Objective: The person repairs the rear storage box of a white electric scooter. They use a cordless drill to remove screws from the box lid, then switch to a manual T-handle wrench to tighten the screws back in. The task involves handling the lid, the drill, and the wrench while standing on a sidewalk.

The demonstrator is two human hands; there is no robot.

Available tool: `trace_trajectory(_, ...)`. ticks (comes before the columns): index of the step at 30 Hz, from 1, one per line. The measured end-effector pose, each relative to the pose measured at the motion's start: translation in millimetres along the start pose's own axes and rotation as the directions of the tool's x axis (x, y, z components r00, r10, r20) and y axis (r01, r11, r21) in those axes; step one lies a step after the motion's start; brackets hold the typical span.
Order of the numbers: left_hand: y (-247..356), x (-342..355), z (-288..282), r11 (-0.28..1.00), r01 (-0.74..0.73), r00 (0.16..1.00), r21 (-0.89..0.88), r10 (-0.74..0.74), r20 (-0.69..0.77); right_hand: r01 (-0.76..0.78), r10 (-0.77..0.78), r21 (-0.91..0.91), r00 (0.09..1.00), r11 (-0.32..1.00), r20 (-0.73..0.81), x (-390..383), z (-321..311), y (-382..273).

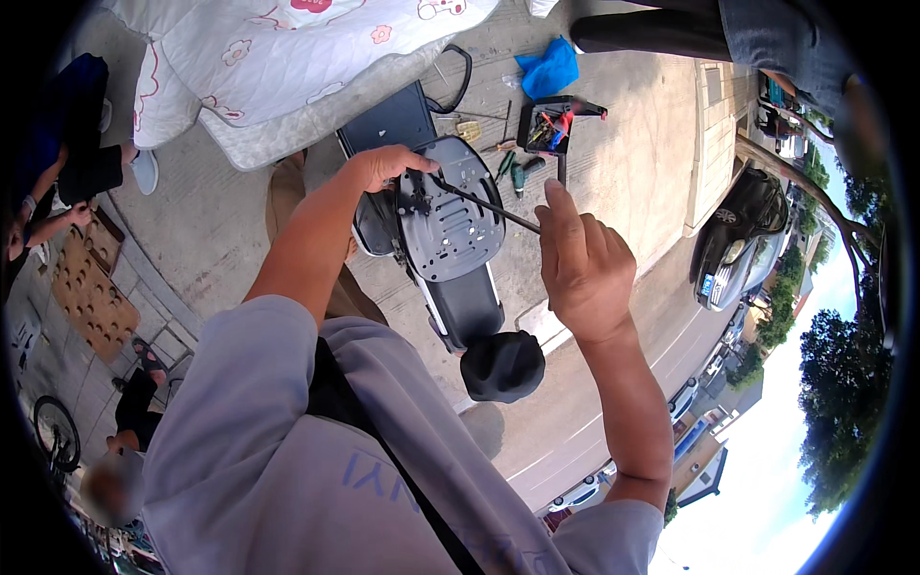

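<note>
A black perforated metal plate (460,235) lies tilted in front of me, over a black padded piece (464,311) with silvery side rails. My left hand (385,169) is closed at the plate's upper left, its fingertips at the far end of a dark, thin-shafted wrench (491,205). That end meets the plate beside a dark bracket, and the fingers partly cover it. My right hand (586,264) is closed around the wrench's other end, to the right of the plate. A short bar juts up from this fist; its joint with the shaft is hidden.
A black tool tray (544,125), a green power drill (518,179), screwdrivers and a blue bag (549,67) lie beyond on the concrete. A quilt-covered mattress (254,144) is at upper left. Other people are at left and upper right. A dark car (743,240) stands at right.
</note>
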State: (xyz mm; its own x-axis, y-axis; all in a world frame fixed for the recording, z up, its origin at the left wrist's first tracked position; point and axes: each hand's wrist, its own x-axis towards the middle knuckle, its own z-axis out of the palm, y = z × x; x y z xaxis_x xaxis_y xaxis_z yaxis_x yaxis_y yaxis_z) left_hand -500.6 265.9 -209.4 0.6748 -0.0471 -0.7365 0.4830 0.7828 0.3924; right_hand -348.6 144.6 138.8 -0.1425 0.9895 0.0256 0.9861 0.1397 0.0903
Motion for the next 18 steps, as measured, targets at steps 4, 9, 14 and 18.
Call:
trace_trajectory(4,0.8,0.8,-3.0,0.998,-0.06,0.989,-0.029,0.063,0.131,0.274,-0.292,0.111,0.935,0.955,0.202,7.2,-22.7,15.6)
trace_trajectory(9,3.5,-3.1,-2.7,1.0,0.017,1.0,-0.008,-0.017,-0.002,0.636,-0.512,-0.136,0.713,0.759,0.479,33.0,-50.7,15.0)
trace_trajectory(14,-3.8,9.3,-5.3,1.0,0.001,0.998,-0.028,0.0,0.063,0.822,-0.608,-0.059,0.465,0.566,0.644,48.1,-50.5,11.7)
trace_trajectory(18,2.6,0.2,-3.4,1.0,0.01,0.994,-0.026,-0.008,0.105,0.017,-0.113,0.192,0.857,0.981,0.503,31.1,-25.6,12.2)
